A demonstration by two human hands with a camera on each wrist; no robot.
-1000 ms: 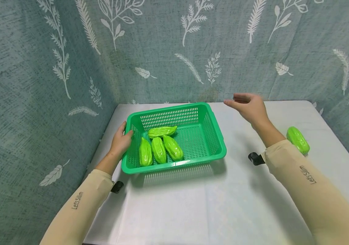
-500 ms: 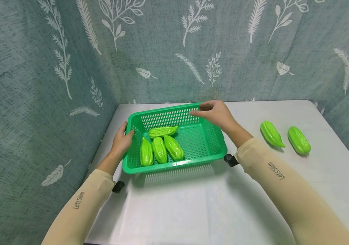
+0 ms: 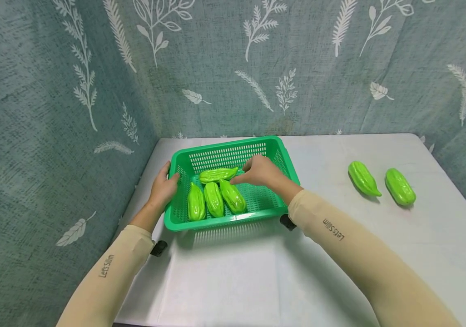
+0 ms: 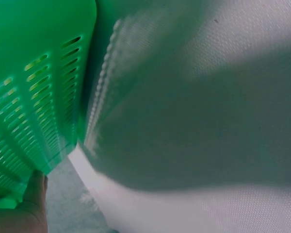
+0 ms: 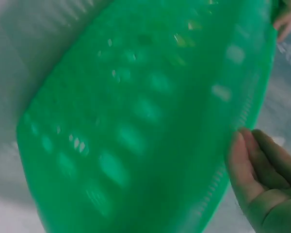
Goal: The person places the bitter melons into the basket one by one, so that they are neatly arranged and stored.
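My left hand [image 3: 163,187] grips the left rim of a green plastic basket [image 3: 282,159], thumb inside and fingers outside. In the left wrist view, part of that hand [image 4: 31,208] shows by the slotted basket wall [image 4: 39,92]. My right hand [image 3: 260,171] is over the inside of the basket, fingers bent with a gap to the thumb. Its fingertips are beside the tips of a crosswise ridged bitter gourd [image 3: 218,175] and a lengthwise one [image 3: 233,197]; touch cannot be told. Two more bitter gourds lie left, a middle one [image 3: 214,200] and an outer one [image 3: 196,202].
Two further bitter gourds lie on the white table [image 3: 225,281] to the right, a pointed one [image 3: 364,178] and a blunter one [image 3: 400,186]. A grey-green leaf-patterned cloth [image 3: 216,68] stands behind and along the left side.
My right hand has moved left and down from above the table's right part into the basket, uncovering the pointed bitter gourd on the table. The left hand and basket have stayed put.
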